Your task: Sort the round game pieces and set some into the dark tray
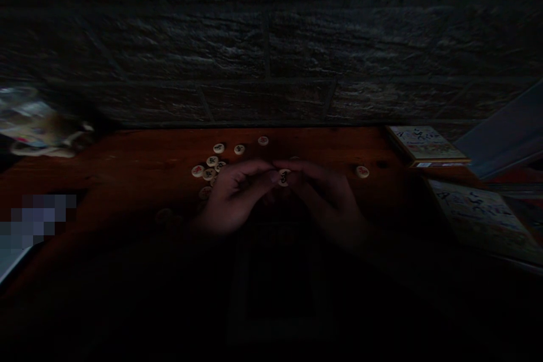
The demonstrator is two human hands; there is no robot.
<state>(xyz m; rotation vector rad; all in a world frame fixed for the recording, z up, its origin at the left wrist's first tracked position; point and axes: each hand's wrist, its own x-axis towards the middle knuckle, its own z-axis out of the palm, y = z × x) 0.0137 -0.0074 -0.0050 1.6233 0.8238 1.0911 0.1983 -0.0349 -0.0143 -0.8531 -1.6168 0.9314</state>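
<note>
Between the fingertips of my left hand (237, 195) and my right hand (326, 192) is a round Chinese chess piece (284, 177) with a black character. Both hands pinch it from opposite sides above the wooden table. Left of and partly behind my left hand lies a loose cluster of similar pieces, among them a red-marked piece (197, 171) and a black-marked piece (212, 161). Farther back sits another red-marked piece (263, 140). To the right of my right hand a single red-marked piece (362, 171) lies apart. Deep shadow hides my wrists.
A dark brick wall (263, 51) rises behind the wooden table (322, 141). Two flat printed boxes, a farther box (424, 144) and a nearer box (483, 215), lie at the right. Clear wrapped goods (31, 121) stand at the far left.
</note>
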